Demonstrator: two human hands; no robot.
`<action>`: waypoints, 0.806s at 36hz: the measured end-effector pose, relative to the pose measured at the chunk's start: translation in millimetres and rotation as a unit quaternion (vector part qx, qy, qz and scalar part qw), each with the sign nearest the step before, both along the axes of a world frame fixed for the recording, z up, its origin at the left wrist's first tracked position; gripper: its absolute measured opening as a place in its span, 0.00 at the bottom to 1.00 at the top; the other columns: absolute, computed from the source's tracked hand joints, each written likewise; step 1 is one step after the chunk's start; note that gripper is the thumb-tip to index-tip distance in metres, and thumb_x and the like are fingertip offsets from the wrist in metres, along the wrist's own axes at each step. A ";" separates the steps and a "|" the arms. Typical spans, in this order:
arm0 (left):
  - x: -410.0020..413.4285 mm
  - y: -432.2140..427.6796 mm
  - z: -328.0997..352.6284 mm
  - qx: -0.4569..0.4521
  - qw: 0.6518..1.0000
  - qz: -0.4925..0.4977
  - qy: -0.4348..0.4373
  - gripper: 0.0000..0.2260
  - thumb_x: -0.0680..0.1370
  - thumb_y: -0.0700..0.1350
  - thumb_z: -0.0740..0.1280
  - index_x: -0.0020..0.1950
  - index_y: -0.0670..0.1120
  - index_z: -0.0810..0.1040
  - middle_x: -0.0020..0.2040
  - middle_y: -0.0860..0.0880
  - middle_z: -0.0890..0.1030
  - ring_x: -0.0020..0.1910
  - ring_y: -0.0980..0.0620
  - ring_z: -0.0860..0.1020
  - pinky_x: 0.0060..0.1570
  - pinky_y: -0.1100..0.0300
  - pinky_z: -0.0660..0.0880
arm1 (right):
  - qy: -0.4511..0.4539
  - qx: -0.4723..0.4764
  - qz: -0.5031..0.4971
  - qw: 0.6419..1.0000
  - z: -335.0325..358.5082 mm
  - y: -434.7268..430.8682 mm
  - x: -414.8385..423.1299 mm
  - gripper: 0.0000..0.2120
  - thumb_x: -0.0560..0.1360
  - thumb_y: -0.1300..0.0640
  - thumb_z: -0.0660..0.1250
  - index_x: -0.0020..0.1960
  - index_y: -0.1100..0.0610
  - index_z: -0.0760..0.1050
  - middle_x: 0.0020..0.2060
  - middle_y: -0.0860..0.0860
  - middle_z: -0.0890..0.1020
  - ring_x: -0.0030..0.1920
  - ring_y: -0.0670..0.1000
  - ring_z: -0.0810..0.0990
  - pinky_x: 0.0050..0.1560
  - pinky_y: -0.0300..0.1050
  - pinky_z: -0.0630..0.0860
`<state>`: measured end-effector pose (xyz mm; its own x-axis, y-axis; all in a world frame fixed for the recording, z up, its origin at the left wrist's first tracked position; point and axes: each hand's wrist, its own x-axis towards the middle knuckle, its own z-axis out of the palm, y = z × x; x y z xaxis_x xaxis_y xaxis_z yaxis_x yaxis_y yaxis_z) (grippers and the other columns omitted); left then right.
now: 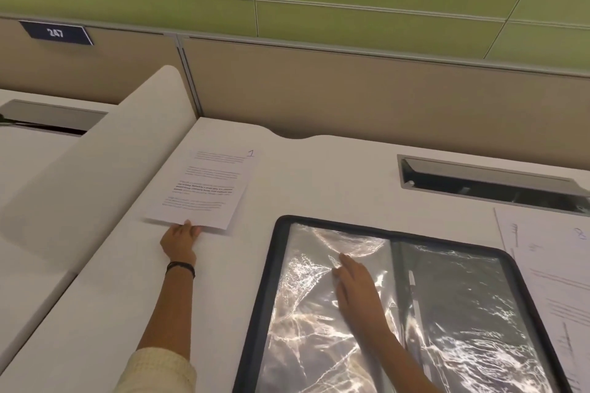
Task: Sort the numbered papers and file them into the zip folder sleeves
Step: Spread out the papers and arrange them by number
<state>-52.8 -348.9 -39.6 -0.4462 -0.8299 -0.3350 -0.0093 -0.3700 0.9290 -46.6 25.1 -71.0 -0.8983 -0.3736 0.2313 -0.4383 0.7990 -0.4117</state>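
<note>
Paper 1 [204,188] is pinched at its near edge by the left hand [180,241], guessing to drag it over, while the right hand [357,287] lies flat, straight-fingered, holding down the sleeve [303,329] under it.

Paper [207,187] left of folder [383,313]

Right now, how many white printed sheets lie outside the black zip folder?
2 for certain: white sheet marked 1 at left, held by the left hand; white sheet marked 8 at the right edge. More seem overlapped there, cut off.
</note>
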 end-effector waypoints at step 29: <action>4.9 23.6 -2.2 -0.098 0.994 -0.020 -0.045 0.14 0.79 0.38 0.61 0.65 0.41 0.73 0.53 0.49 0.74 0.52 0.52 0.71 0.56 0.61 0.69 | -0.065 -0.061 -0.001 0.996 20.5 -0.1 9.1 0.14 0.82 0.55 0.54 0.63 0.51 0.74 0.70 0.45 0.67 0.71 0.45 0.62 0.66 0.22 0.43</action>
<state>-47.9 -325.2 -41.8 -0.4559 -0.8654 -0.2080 -0.1063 -0.1791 0.9781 -37.5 25.0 -50.6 -0.9240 -0.3485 0.1572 -0.3741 0.7398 -0.5593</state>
